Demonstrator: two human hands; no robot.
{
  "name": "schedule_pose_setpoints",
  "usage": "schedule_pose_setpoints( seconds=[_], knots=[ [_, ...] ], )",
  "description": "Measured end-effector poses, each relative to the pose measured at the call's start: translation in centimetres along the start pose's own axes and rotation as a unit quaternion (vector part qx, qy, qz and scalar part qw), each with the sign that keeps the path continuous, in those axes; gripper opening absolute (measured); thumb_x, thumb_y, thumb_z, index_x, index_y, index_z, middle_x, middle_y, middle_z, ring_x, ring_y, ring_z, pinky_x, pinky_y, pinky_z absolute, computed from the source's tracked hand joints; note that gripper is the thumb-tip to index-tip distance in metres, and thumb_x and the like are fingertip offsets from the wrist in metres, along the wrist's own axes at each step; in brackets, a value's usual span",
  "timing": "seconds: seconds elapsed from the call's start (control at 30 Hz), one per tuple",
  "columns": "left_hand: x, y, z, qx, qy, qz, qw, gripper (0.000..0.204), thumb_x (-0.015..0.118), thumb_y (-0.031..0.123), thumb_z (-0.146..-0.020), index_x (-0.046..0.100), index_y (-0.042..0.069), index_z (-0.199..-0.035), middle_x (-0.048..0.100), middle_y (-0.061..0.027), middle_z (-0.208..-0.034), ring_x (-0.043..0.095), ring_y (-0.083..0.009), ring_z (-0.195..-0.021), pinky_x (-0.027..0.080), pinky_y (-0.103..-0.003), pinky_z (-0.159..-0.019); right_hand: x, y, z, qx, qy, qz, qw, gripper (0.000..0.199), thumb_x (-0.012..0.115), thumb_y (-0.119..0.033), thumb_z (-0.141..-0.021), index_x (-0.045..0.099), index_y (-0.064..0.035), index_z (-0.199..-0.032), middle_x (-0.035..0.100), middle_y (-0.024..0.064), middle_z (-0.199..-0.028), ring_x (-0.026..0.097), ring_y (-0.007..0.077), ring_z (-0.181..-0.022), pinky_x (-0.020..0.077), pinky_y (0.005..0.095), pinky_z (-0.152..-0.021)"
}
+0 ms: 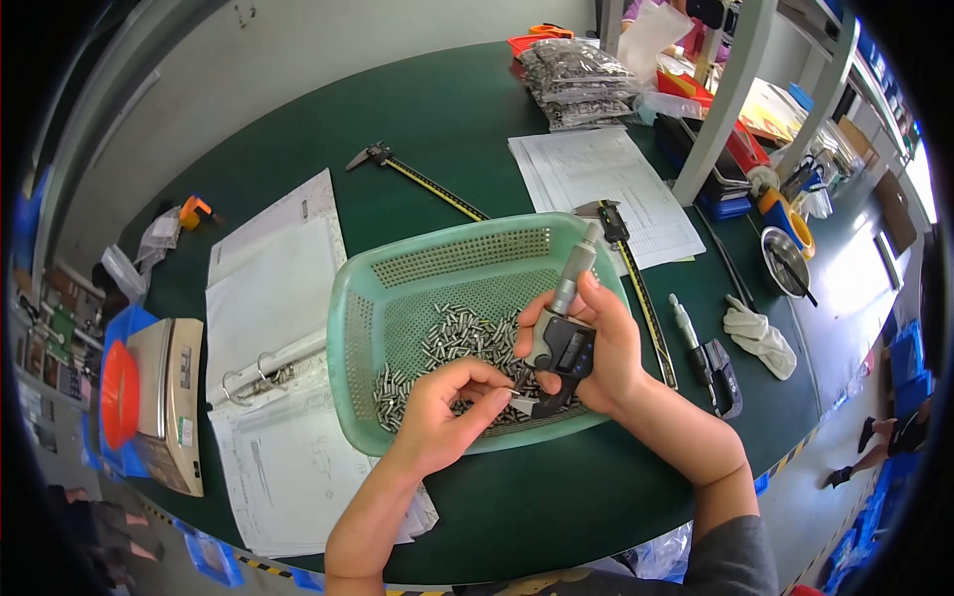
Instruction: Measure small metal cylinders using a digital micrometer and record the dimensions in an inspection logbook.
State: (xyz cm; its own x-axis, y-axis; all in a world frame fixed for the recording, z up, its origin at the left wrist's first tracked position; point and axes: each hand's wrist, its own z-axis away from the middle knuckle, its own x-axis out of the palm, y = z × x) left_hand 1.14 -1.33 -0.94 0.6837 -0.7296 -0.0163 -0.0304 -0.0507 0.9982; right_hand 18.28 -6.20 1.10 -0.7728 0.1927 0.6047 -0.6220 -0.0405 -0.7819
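In my right hand (pixel 614 356) is a digital outside micrometer (pixel 562 346), tilted, its thimble pointing up and away and its frame toward me. My left hand (pixel 442 415) pinches a small metal pin (pixel 514 392) at the micrometer's jaws. Fingertips cover most of that pin, and I cannot tell whether both jaws touch it. Both hands are over the near right part of a pale green perforated plastic basket (pixel 397 266). Many loose short metal pins (pixel 459 336) are spread across its bottom.
Calipers (pixel 422 184) lie beyond the basket, and more calipers (pixel 636 268) lean along its right side. A second micrometer (pixel 708 363), a white glove (pixel 760 336) and a metal bowl (pixel 787 263) are farther right. Left are a ring binder (pixel 273 268) and a scale (pixel 184 407). Bagged parts (pixel 578 74) are stacked behind.
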Motion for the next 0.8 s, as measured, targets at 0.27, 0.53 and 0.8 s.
schedule_pose_setpoints(
  seconds=[0.27,0.53,0.8],
  knots=[
    [-0.54,-0.38,0.23,0.014,0.010,-0.022,1.000,0.010,0.060,0.003,-0.077,0.058,-0.001,-0.085,0.059,-0.0041,-0.078,0.055,-0.0091,-0.070,0.044,-0.022,-0.066,-0.11,0.52,-0.37,0.007,-0.046,-0.039,0.998,0.060,0.028,-0.052,-0.085,0.055,0.0014,-0.087,0.058,0.0160,-0.071,0.053,0.0183,-0.051,0.0423,0.0254,-0.040],
    [-0.46,-0.05,0.10,0.004,0.009,-0.023,1.000,0.010,0.061,0.003,-0.076,0.058,-0.001,-0.085,0.059,-0.0040,-0.079,0.055,-0.0093,-0.071,0.044,-0.022,-0.067,0.27,0.21,-0.27,-0.001,-0.022,0.000,1.000,0.058,0.030,-0.052,-0.084,0.054,-0.0002,-0.087,0.058,0.0130,-0.071,0.050,0.0158,-0.047,0.0399,0.0245,-0.042],
    [-0.43,-0.32,-0.05,-0.011,0.034,0.012,0.999,0.010,0.061,0.002,-0.076,0.058,-0.001,-0.084,0.058,-0.0032,-0.079,0.054,-0.0083,-0.070,0.043,-0.021,-0.065,-0.16,0.40,-0.31,-0.017,-0.042,0.018,0.999,0.059,0.026,-0.052,-0.086,0.054,0.0003,-0.088,0.058,0.0131,-0.071,0.051,0.0154,-0.049,0.0406,0.0244,-0.040]
  ],
)
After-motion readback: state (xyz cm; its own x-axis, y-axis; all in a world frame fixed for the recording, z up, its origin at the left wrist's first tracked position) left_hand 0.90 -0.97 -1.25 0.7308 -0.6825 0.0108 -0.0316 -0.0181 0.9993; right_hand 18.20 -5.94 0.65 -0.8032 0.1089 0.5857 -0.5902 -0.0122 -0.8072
